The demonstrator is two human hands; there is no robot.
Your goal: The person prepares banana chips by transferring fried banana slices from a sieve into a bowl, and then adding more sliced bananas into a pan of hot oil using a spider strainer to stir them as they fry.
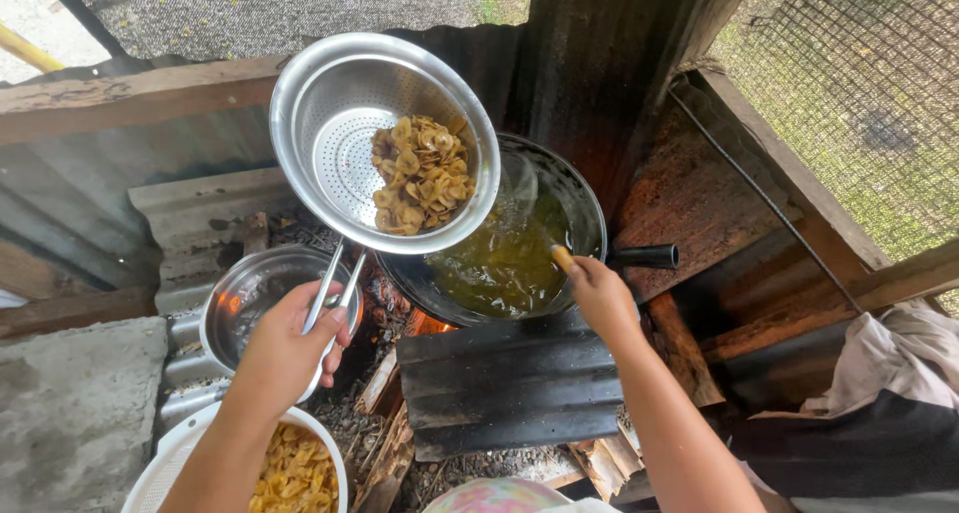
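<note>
- A white basket (170,463) of yellow fried chips (292,476) sits nearest, at the bottom edge.
- The left hand (290,348) is closed around the wire handle of a steel strainer (345,123), over an empty steel bowl (250,293).
- The right hand (602,295) grips a wooden-handled tool (561,258) (its working end is lost in the oil).
- The strainer, tilted above the dark wok (579,198), holds browned chips (422,173).

A strainer (345,133) holding chips (422,173) sits upper centre, left of the oil pan (579,198); a bowl (235,308) lies lower left.
</note>
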